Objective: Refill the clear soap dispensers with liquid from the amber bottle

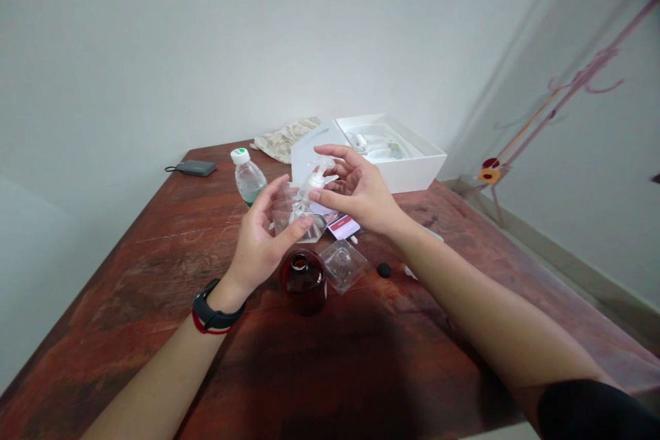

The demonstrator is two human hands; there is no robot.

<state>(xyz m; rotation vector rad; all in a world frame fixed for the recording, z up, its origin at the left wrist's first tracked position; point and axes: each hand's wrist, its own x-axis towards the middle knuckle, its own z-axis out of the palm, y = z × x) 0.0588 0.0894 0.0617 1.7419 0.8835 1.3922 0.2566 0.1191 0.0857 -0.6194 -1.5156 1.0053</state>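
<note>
Near the middle of the table, my left hand (pixel 262 244) is curled around the side of a clear plastic box (pixel 310 232), its thumb and fingers on the walls. Over the box, my right hand (pixel 361 192) pinches a clear and white plastic piece (pixel 312 184), which looks like a pump head; its lower end reaches the box opening. Just in front stands a dark amber bottle (pixel 304 282) with an open neck. Beside it lies a square clear plastic tray (pixel 343 265). A small black round piece (pixel 383 270) rests to the right, under my right forearm.
A water bottle (pixel 248 177) with a white cap stands left of my hands. Behind are an open white box (pixel 410 175) with a white cable inside and a crumpled cloth (pixel 289 139). A grey pouch-like device (pixel 196 168) lies far left. A phone (pixel 344 227) is behind the tray.
</note>
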